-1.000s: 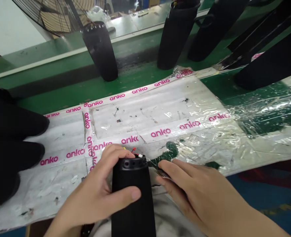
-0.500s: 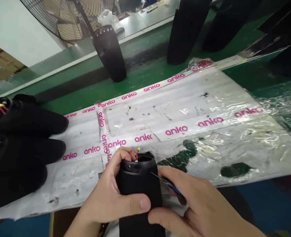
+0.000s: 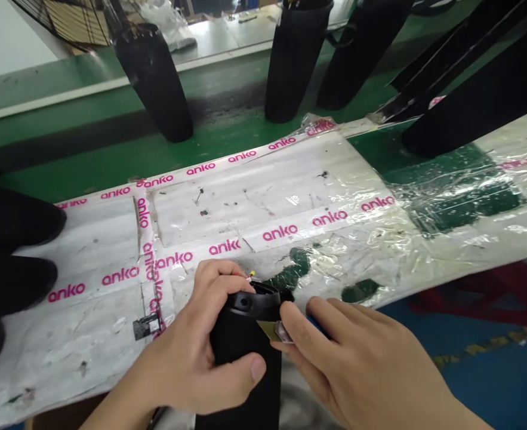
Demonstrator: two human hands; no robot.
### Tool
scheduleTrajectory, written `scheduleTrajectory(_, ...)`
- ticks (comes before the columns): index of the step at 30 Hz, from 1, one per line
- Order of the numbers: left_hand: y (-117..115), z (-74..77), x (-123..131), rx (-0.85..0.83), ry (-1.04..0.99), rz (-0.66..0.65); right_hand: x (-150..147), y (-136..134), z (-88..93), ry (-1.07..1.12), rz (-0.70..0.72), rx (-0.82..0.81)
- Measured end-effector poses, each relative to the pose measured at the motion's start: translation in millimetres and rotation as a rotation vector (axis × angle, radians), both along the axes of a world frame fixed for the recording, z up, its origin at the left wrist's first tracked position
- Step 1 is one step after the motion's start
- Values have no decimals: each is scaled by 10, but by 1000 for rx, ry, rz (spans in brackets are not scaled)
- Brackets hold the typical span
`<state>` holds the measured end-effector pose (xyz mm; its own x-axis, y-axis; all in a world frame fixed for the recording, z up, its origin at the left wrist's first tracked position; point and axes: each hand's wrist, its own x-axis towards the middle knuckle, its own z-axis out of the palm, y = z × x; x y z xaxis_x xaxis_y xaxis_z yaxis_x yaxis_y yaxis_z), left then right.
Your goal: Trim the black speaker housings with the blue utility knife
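A black, cloth-covered speaker body (image 3: 245, 337) stands up at the bottom centre, its open plastic top rim tilted away from me. My left hand (image 3: 196, 346) is closed around it, fingers hooked over the rim and thumb along the front. A small wire end with a yellow tip (image 3: 252, 273) pokes out by those fingertips. In my right hand (image 3: 348, 358) is a utility knife (image 3: 283, 332), its handle mostly hidden by the fingers, with a bit of blue showing. The blade points left and lies at the cloth just below the rim; whether it touches cannot be told.
Clear film and pink-lettered tape cover the white worktop (image 3: 245, 203). Several dark speaker bodies lie at the left (image 3: 17, 221); others stand along the green strip behind (image 3: 156, 83) and at right. A small black piece (image 3: 145, 326) lies left of my hand.
The view has swung to the right. My right hand has turned the knife so its blade shows broad side-on below the rim, and its thumb has left the cloth. The left hand keeps its hold.
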<state>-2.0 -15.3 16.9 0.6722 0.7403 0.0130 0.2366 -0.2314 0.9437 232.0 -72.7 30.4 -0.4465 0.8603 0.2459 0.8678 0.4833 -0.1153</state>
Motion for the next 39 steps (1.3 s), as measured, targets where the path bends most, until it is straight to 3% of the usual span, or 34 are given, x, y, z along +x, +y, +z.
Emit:
scheduleTrajectory(12, 13, 84, 66, -33, 32, 3, 69, 22, 7, -31, 67, -67)
scheduleTrajectory(24, -3, 144, 116, -45, 64, 27, 59, -22, 15, -95, 28, -158)
scheduleTrajectory(39, -7, 199, 148, -79, 150, 25, 48, -77, 7, -168, -8, -70)
